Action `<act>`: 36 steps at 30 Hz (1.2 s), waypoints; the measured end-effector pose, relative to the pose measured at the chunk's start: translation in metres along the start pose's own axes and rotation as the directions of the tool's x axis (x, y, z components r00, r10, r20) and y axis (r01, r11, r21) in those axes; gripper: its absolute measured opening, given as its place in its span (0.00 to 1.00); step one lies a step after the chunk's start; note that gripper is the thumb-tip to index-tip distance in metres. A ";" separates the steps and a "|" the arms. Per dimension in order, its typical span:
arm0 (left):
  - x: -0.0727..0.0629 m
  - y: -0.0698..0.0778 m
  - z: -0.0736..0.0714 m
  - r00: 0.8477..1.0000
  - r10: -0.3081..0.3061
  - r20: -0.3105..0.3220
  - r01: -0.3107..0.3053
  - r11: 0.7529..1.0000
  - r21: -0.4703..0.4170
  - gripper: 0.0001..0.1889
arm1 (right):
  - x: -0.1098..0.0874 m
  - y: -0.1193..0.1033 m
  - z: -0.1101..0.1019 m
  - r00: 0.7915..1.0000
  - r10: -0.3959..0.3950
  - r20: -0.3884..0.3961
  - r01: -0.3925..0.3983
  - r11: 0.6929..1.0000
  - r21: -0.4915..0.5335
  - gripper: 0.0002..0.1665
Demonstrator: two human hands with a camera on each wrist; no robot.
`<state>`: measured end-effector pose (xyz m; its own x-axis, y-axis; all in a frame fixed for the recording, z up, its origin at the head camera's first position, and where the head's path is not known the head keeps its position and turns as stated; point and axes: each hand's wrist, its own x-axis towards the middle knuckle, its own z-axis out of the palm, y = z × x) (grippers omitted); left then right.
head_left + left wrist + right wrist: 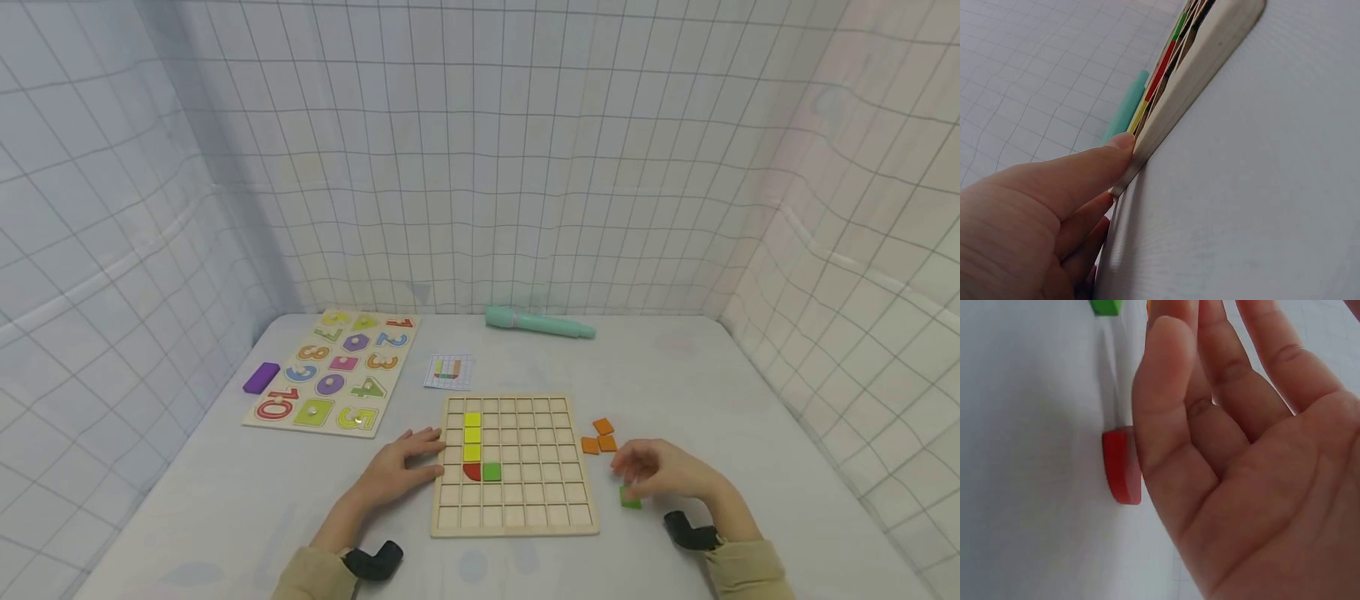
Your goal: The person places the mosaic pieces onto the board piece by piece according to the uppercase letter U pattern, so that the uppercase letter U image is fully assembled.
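Observation:
A wooden grid board (540, 521) lies flat, holding a column of three yellow squares (472, 435), a red quarter-round piece (472, 472) below them and a green square (492, 472) beside that. At the board's left edge is my left hand (393, 473); its thumb and fingertips (1124, 140) touch the rim. Over the table right of the board, my right hand (667, 469) hovers with loosely bent fingers, nothing visible between them. Close by its thumb lies another green square (630, 502). The right wrist view shows a second red rounded piece (1121, 465) under this hand, hidden from the head view.
Three orange squares (607, 443) lie just right of the board. Behind it are a small pattern card (449, 372) and a teal marker (540, 323). A number puzzle board (341, 346) and a purple block (261, 378) occupy the left. Grid-patterned walls (480, 183) surround the table.

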<state>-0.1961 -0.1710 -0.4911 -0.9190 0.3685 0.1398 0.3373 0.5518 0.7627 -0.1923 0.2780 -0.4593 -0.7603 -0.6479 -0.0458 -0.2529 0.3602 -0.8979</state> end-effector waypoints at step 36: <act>-0.001 0.003 -0.001 1.000 0.028 0.005 -0.028 0.999 0.018 0.23 | -0.006 0.006 -0.007 0.997 0.029 0.075 -0.028 1.000 -0.010 0.20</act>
<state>-0.1948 -0.1706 -0.4886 -0.9082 0.3876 0.1577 0.3664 0.5547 0.7470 -0.1936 0.2885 -0.4610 -0.7206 -0.6854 -0.1042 -0.2374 0.3853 -0.8917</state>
